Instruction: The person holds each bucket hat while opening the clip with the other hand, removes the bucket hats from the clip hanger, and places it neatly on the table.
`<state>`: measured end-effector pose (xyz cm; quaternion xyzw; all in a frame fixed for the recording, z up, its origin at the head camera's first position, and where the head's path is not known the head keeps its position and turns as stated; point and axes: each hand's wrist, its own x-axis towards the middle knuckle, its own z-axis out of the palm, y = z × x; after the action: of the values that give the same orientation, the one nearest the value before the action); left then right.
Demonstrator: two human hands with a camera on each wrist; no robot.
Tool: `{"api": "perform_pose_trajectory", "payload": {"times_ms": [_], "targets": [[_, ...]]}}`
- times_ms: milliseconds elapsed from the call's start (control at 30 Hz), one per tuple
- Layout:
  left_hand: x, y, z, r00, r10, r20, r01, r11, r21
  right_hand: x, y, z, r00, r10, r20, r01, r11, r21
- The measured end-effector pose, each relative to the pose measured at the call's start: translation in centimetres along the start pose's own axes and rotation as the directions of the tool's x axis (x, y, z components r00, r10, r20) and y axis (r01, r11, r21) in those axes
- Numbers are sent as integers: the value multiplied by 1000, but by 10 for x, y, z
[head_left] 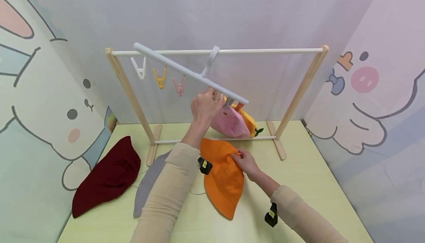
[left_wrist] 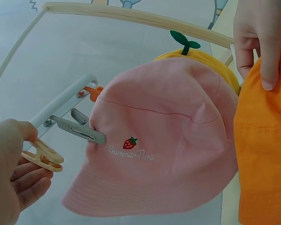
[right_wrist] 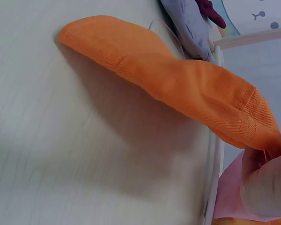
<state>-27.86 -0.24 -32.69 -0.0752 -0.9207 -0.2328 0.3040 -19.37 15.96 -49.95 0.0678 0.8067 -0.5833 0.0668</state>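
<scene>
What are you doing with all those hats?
A person is at a small clothes rack with a clip hanger. The left hand pinches a beige clip beside the pink strawberry hat, which hangs clipped. The right hand grips the orange hat's edge, lifting it. A maroon hat lies on the table.

We are pinching a pale yellow clothespin between thumb and fingers of our left hand; it is hanging under the tilted white hanger bar, just beside the grey peg clamping the pink hat. We are gripping the orange bucket hat at its brim edge with our right hand, lifting that end while the rest is lying on the table.
</scene>
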Motion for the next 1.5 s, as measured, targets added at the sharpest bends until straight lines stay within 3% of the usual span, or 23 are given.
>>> {"api": "perform_pose_trajectory", "payload": {"times_ms": [300, 600, 800, 1500], "targets": [[0, -1, -1, 1000, -12, 13, 12, 1000, -4, 2, 10, -5, 1000, -12, -1, 12, 999, -37], [-1, -2, 1, 1000, 8, -22, -8, 1000, -2, 4, 15, -3, 1000, -27, 12, 28, 996, -89], [-1, -3, 2, 998, 21, -65, -23, 999, -28, 5, 16, -2, 997, -73, 1, 72, 981, -182], [-1, 0, 3, 998, 22, -67, -25, 999, -34, 15, 19, 12, 986, -163, -34, 142, 929, -343]]}}
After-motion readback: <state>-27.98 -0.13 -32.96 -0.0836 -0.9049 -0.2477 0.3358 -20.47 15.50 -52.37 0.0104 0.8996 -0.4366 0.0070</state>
